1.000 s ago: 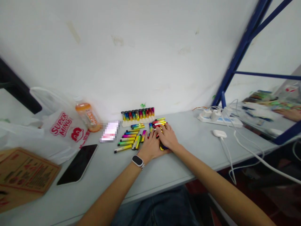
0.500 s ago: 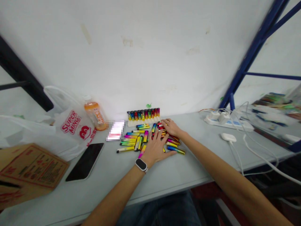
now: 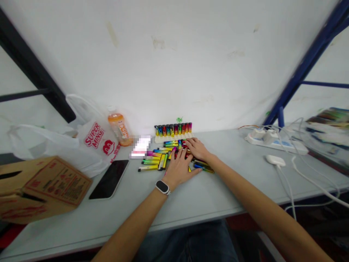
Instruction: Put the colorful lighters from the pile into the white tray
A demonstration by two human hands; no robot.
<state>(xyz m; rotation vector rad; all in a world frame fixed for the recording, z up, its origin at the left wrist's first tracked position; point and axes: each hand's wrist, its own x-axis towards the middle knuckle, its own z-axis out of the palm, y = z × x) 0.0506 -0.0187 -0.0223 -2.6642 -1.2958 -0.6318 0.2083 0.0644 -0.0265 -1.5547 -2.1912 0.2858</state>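
Note:
A pile of shiny multicoloured lighters [image 3: 154, 162] lies on the grey desk in front of me. My left hand [image 3: 178, 165], with a smart band [image 3: 163, 186] on its wrist, lies palm down over the middle of the pile, its fingers spread and thumb pointing right. Across the pile's far right side rests my right hand [image 3: 198, 149], fingers stretched out on the lighters. Both hands hide part of the pile. A blue lighter [image 3: 204, 167] shows by my left thumb. Just behind, a row of lighters [image 3: 173, 130] stands upright in a pale tray [image 3: 160, 139].
To the left are a cardboard box [image 3: 58, 183], a black phone [image 3: 109, 179], a plastic bag [image 3: 89, 156], an orange drink bottle [image 3: 120, 129] and a blurred-out bright item [image 3: 141, 145]. A power strip [image 3: 283, 142], white charger [image 3: 275, 160] and cables lie right. A wall stands behind.
The view has swung a little to the left. Against the tray, both hands have shifted slightly left, and the lighters on the right side of the pile have moved left with them.

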